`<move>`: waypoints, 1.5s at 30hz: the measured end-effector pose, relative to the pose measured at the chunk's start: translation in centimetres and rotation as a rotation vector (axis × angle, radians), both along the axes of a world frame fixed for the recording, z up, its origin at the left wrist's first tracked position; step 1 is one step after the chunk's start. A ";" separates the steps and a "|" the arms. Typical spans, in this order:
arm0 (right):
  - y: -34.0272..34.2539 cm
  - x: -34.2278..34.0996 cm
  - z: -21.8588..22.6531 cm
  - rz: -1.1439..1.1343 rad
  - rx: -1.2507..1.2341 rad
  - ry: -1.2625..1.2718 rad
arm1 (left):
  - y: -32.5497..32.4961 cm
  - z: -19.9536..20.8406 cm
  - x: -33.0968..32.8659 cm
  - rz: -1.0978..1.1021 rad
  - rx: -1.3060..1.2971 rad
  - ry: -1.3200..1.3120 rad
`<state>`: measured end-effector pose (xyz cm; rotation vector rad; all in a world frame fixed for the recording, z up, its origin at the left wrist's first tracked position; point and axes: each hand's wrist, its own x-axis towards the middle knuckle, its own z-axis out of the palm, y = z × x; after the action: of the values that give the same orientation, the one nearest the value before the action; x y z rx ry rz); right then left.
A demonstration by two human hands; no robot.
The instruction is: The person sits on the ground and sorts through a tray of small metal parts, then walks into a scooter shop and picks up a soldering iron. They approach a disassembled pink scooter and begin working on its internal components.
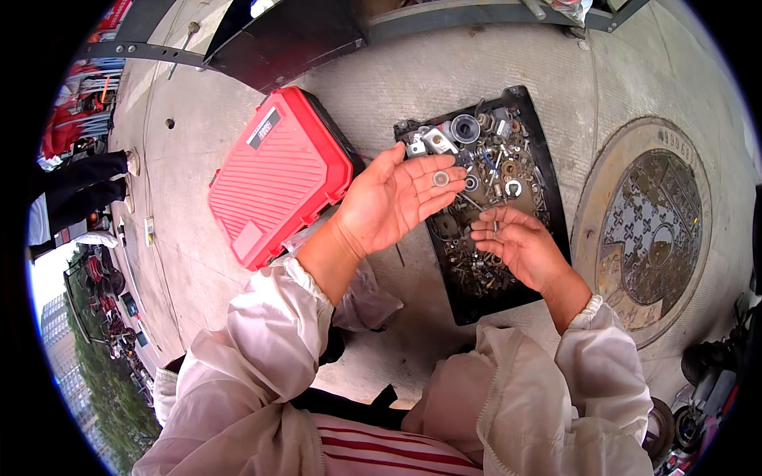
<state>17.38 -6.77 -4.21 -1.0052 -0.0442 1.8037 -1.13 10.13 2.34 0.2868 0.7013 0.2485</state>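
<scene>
My left hand [389, 198] is turned palm up, its fingers stretched out flat. It holds a small round metal disc [440, 179] with a raised rim, lying on the fingers near their tips. To its right, my right hand [520, 244] is half curled over the black tray [468, 311], thumb and fingertips drawn together around a small metal piece [497, 228] too small to name. The tray holds a jumble of bolts, nuts, bearings and other metal parts. A large dark ring [465, 128] lies near its far edge, and a white C-shaped piece [513, 188] lies above my right hand.
A red plastic tool case [282, 170] lies left of the tray, with a clear plastic bag [367, 297] near it. A round manhole cover [655, 230] is set in the paving to the right. A dark metal frame [286, 44] stands beyond. Someone's legs [87, 198] show far left.
</scene>
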 end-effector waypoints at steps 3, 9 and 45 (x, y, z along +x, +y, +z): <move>-0.1 -0.3 0.3 0.011 0.037 -0.039 | -0.2 -0.2 0.0 -0.014 -0.009 0.024; -0.7 -0.5 -0.9 0.044 -0.051 -0.208 | -0.4 -0.8 -0.7 0.014 0.119 0.161; 5.0 -3.1 -0.6 0.968 0.729 -2.218 | 0.1 -0.4 -3.4 0.219 0.314 0.599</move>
<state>14.26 -1.73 -4.85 -1.9277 -2.5226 0.1874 -4.56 10.18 1.95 0.5978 1.2922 0.4926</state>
